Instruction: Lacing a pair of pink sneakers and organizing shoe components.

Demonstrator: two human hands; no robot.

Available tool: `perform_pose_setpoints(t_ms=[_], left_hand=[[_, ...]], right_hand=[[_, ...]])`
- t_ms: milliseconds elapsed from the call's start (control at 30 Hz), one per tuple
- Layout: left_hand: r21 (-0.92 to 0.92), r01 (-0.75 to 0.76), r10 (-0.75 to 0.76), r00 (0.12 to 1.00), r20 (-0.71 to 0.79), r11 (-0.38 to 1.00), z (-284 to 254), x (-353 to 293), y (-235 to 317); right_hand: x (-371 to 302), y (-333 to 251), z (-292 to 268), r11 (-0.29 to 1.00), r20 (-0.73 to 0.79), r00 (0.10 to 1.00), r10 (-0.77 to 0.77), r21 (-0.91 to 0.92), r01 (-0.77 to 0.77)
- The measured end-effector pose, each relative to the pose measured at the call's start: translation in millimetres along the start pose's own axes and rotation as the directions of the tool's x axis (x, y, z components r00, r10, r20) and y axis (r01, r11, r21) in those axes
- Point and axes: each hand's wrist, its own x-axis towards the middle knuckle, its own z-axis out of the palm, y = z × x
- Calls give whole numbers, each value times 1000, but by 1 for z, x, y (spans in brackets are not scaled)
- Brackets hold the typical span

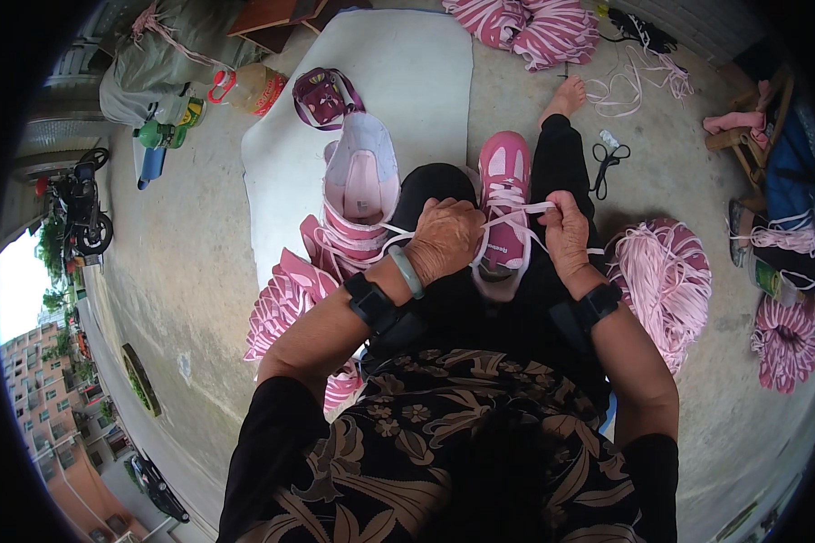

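Note:
A pink and white sneaker [503,237] rests between my thighs, toe pointing away, with pale pink laces [507,194] crossing its front. To its left, my left hand [448,237] is closed, knuckles up, with a shoelace running from it to the eyelets; the fingertips are hidden beneath. My right hand [566,232], on the shoe's other side, pinches a lace pulled out to the right. Left of my knee, pink shoe uppers [362,185] sit nested together, and a row of pink pieces [285,303] fans out below them.
A bundle of pink laces [666,281] lies by my right leg. Black scissors [608,167] are on the floor beyond. At the far side sit more pink bundles [525,32]. A purple pouch [324,98] rests on a white sheet [407,68]. A wooden chair [752,127] stands right.

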Motion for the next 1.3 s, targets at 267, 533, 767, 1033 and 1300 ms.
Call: perform_pose_setpoints(t_ms=[267,533,767,1033,1300], left_hand=[[-635,197,-123,980,159,747,-60,-68,-25],[-751,461,-235,887,397,472,-67,-82,-24],[-709,446,-318,894,316,546,-49,-62,-52],[-825,273,-319,940,119,495,-44,-93,-79],[311,70,-10,982,-189,948,-80,-182,-128]], right_hand=[[-5,-9,2,996,86,996,-30,-87,37],[-17,-32,-29,911,368,893,-257,-216,352],[-19,-59,-68,747,322,860,-395,-432,505],[-38,-39,-110,727,429,851,-303,-473,498],[-42,46,-279,576,214,941,-261,-748,330]])
